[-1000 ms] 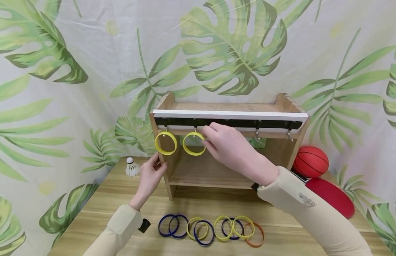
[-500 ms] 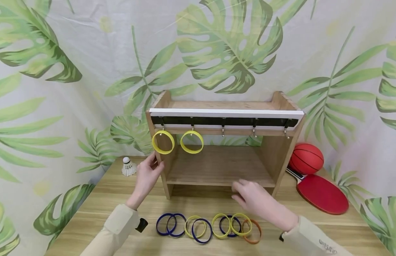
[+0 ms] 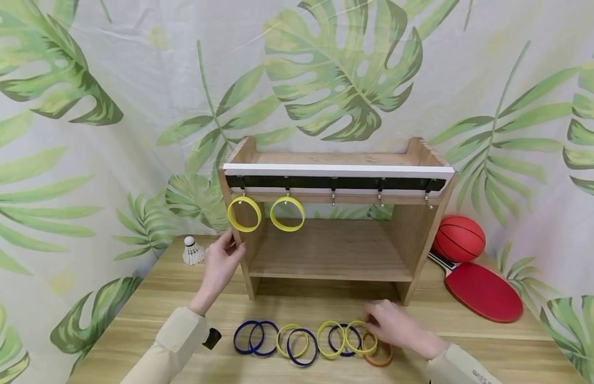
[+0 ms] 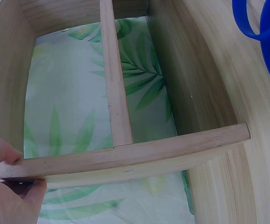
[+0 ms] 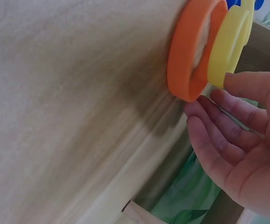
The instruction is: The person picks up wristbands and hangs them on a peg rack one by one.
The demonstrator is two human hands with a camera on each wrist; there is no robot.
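Observation:
My left hand (image 3: 222, 262) grips the left side panel of a small wooden shelf (image 3: 330, 245); in the left wrist view, thumb and fingers (image 4: 4, 151) lie on both sides of the panel edge. At the right end of the row of wristbands, my right hand (image 3: 390, 322) pinches the edge of a yellow wristband (image 5: 228, 51) between thumb and fingertip. That band overlaps an orange wristband (image 5: 179, 60) beside the fingertips. Two yellow wristbands, one on the left (image 3: 244, 228) and one beside it (image 3: 287, 228), hang from the shelf's first two hooks.
Several blue (image 3: 302, 364) and yellow wristbands lie overlapping on the table (image 3: 277, 309). Bare hooks (image 3: 333, 198) hang from the middle and right of the black strip (image 3: 356, 183). A shuttlecock (image 3: 193, 252) stands left; a red ball (image 3: 459, 239) and table tennis paddle (image 3: 484, 292) lie right.
My right hand has left the second hanging yellow wristband and moved down and right to the wristbands on the table. The left hand stays on the shelf's side.

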